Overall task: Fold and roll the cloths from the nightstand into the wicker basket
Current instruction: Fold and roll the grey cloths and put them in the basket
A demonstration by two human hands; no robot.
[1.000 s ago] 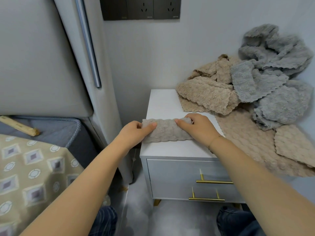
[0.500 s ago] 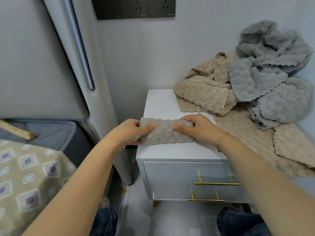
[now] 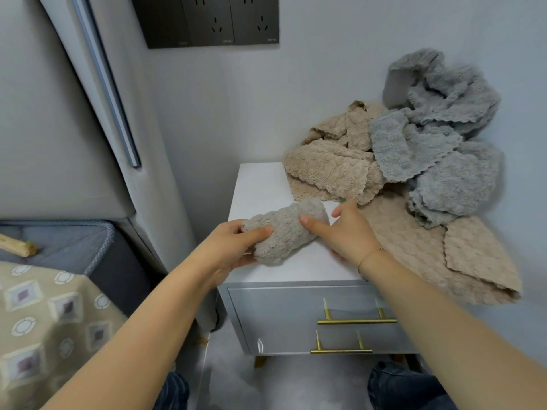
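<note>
A white nightstand is standing by the wall, w/ a pile of beige & grey cloths heaped at its far right. A rolled cloth is lying tilted near the front left edge. The left hand is gripping its near end, fingers curled round it. The right hand is touching its far end w/ fingers straight & spread apart.

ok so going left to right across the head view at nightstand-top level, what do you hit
left hand → rolled beige cloth → right hand → flat beige cloth
</note>
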